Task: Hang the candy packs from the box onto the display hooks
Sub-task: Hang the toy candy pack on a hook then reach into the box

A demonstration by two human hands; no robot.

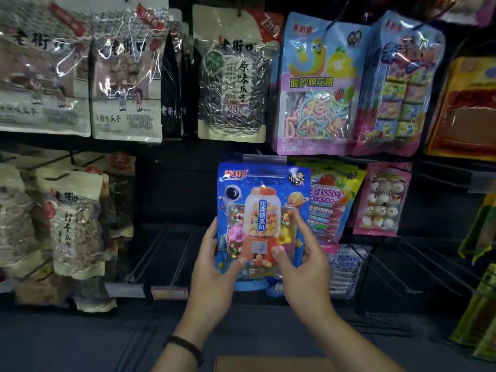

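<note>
- The blue plastic candy pack point(264, 210), printed with a red gumball machine, is held upright in front of the dark display wall. Its long axis is vertical and its printed face is towards the camera.
- The left hand point(214, 264) grips the pack's lower left edge, thumb on the front and fingers curled behind.
- The right hand point(300, 261) grips the lower right side the same way, with its thumb on the print and its fingertips point(295, 218) reaching higher up the right edge.
- The hands are about level with each other and neither is clearly nearer the wall. The pack's top stands well above them.
- The clear plastic label holder point(264, 157) at a hook's tip shows just above the pack's top edge, roughly centred on it. The hook's wire is hidden behind the pack.
- The hanging slot near the pack's top looks to sit just below that tip, so the next move probably calls for a small lift and then a push towards the wall. I cannot tell whether the slot is already threaded.
- The brown cardboard box point(268, 365) lies at the bottom edge, below the forearms.
- A yellow-and-pink candy pack point(335, 200) hangs just beside it on the right and could snag.
</note>
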